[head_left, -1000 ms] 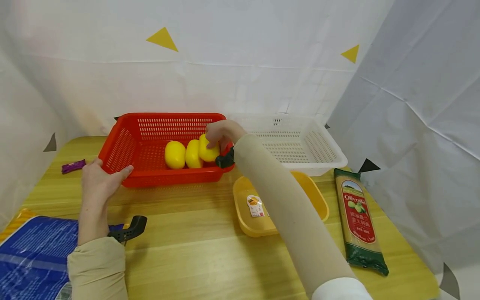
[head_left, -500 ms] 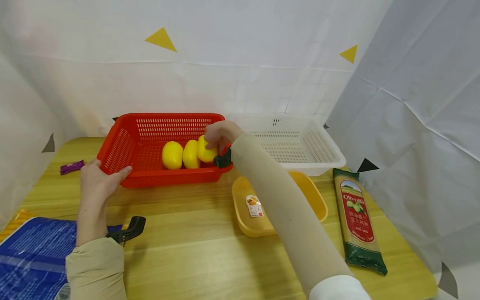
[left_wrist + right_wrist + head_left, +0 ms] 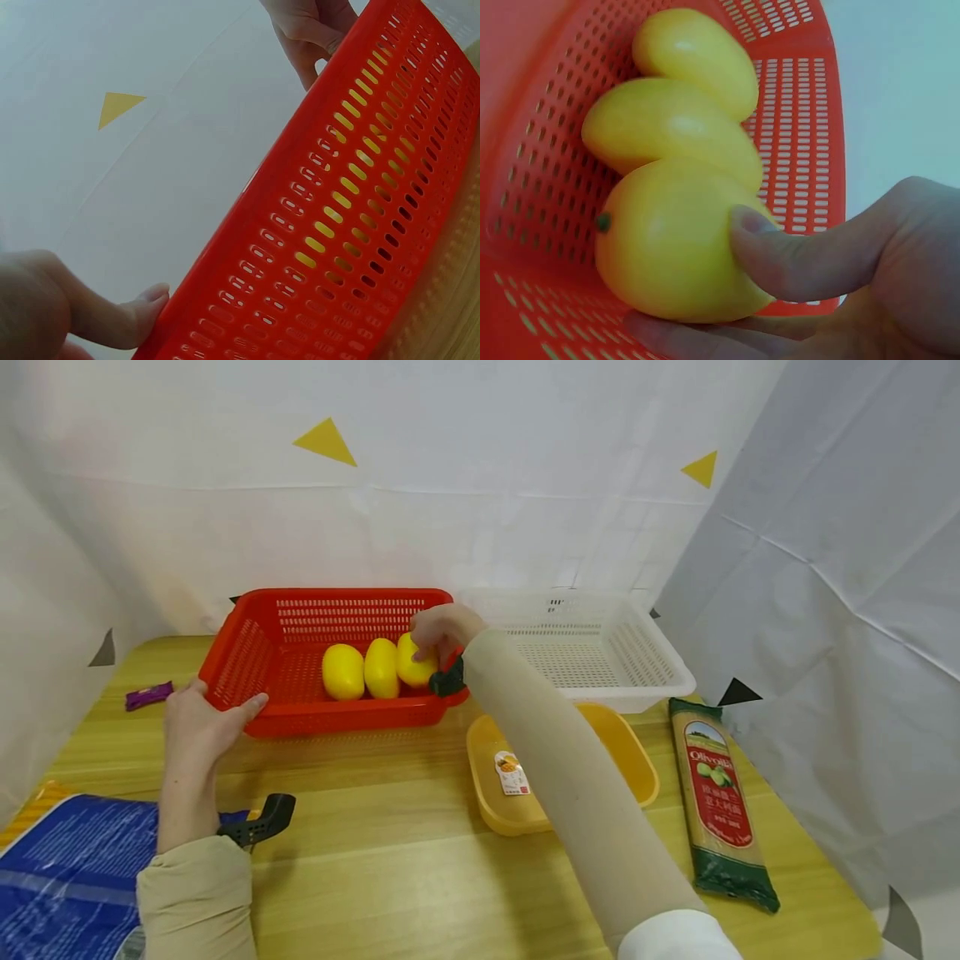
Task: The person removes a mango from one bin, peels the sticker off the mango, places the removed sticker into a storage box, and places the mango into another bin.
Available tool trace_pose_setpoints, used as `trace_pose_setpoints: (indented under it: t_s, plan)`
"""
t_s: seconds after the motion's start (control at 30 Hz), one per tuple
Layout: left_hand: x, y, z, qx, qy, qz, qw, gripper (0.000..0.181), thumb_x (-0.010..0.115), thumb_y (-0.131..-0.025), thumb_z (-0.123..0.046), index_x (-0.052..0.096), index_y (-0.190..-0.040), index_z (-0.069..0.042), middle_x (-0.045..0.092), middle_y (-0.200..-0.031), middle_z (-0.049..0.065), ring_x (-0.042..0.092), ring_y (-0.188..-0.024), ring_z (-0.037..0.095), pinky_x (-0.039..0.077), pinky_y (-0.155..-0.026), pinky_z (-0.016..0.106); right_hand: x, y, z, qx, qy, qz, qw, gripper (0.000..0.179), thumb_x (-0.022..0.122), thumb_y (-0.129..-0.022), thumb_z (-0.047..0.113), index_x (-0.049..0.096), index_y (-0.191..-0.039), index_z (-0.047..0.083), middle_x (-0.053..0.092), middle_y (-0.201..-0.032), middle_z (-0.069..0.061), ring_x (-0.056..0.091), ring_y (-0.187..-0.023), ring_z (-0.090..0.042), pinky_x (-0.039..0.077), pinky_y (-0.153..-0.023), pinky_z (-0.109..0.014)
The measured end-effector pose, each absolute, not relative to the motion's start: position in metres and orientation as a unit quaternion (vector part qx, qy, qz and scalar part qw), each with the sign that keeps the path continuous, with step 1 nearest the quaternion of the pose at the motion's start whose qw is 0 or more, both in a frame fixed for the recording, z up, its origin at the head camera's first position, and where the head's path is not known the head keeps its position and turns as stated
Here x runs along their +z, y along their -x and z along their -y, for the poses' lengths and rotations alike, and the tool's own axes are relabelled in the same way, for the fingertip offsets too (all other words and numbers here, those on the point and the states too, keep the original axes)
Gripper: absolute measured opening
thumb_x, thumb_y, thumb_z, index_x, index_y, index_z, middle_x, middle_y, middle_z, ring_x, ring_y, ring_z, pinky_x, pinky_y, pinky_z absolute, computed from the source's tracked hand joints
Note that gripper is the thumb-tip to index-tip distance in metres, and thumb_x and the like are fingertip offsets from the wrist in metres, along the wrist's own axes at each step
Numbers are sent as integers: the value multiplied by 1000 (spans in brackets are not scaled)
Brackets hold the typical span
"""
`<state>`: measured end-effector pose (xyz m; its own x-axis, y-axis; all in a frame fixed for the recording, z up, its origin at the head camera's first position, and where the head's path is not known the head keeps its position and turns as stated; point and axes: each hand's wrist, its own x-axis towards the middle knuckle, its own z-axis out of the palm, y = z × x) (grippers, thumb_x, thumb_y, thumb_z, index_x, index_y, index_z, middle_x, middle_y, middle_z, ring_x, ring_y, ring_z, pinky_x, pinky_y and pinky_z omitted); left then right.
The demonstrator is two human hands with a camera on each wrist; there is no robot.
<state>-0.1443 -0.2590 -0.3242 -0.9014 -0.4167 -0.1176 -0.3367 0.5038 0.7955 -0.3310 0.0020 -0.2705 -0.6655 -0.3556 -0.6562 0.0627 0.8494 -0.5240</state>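
Note:
Three smooth yellow mangoes lie side by side in a red plastic basket (image 3: 288,714), toward its right half. My right hand (image 3: 442,625) reaches in and holds the rightmost mango (image 3: 414,664). In the right wrist view its thumb presses that mango's near side while the fingers lie underneath. Against it rests the middle mango (image 3: 382,668), with the left mango (image 3: 343,672) beyond. My left hand (image 3: 201,720) grips the basket's front left corner. The left wrist view has that thumb on the rim and yellow showing through the slots.
A white basket (image 3: 637,695) stands right of the red one. Nearer lies a yellow tub (image 3: 517,818), partly behind my right sleeve. Spaghetti (image 3: 720,802) is at the right, a small purple packet (image 3: 148,696) at the left, and a blue bag (image 3: 75,868) under my left forearm.
The left and middle mangoes have shifted slightly left in the basket. The held mango sits a touch lower. My left hand stays on the basket's corner.

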Motion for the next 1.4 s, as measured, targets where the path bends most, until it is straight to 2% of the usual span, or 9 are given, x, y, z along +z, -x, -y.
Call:
trace_pose_setpoints:
  t_s: [0.13,0.23,0.4,0.6,0.8,0.93,1.07,1.27,1.4]
  plan:
    - [-324,145,259,-449,-218,865,46,79,62,-97,-36,28,-151,11,39,-145,34,44,-128,48,51,-98,53,-270,332,-1,-223,99,-883,402,60,59,-100,14,33,-153,10,40,-145,-7,50,-123,-25,51,-104,-39]
    - [-323,145,260,-453,-218,863,48,79,62,-97,-35,27,-151,10,39,-145,34,45,-128,48,52,-97,51,-269,333,1,-203,115,-886,401,55,58,-101,15,36,-150,9,42,-141,-7,50,-120,-25,51,-104,-38]
    - [-324,144,263,-453,-218,863,45,80,63,-97,-36,27,-152,9,39,-145,34,45,-128,48,53,-93,47,-272,334,6,-207,109,-881,411,62,59,-100,15,31,-154,11,37,-149,-7,46,-125,-26,49,-106,-39]
    - [-327,144,262,-457,-215,862,38,81,63,-97,-37,26,-152,8,39,-146,34,44,-129,48,52,-97,51,-281,336,8,-217,88,-863,447,71,60,-99,15,23,-159,12,32,-156,-6,37,-132,-24,43,-112,-39]
    - [-326,143,260,-470,-218,854,40,80,63,-97,-35,24,-154,5,37,-149,33,43,-132,49,48,-103,57,-285,338,5,-259,57,-853,450,76,63,-97,15,20,-160,16,29,-159,-5,40,-133,-26,44,-111,-40]
    - [-325,143,259,-473,-218,853,41,79,63,-97,-35,24,-155,4,37,-150,32,42,-132,48,47,-104,58,-285,339,5,-268,58,-850,450,75,64,-96,14,24,-159,16,31,-158,-5,44,-131,-25,46,-110,-39]
    - [-325,143,259,-471,-216,854,43,79,63,-98,-34,24,-155,4,37,-150,32,42,-132,49,47,-104,58,-286,339,5,-276,59,-848,448,75,65,-96,13,25,-159,17,30,-161,-5,51,-130,-26,46,-110,-38]
    - [-325,145,259,-470,-217,855,46,79,63,-97,-34,25,-154,5,37,-149,33,43,-132,48,47,-104,58,-288,339,4,-269,68,-854,441,77,66,-95,12,24,-160,18,26,-163,-4,52,-130,-27,45,-111,-39]
    - [-324,146,259,-461,-215,859,50,79,63,-97,-34,26,-153,7,38,-148,34,43,-131,49,47,-103,57,-292,342,3,-252,87,-863,429,77,68,-95,14,26,-159,16,30,-161,-6,57,-125,-26,47,-109,-39]
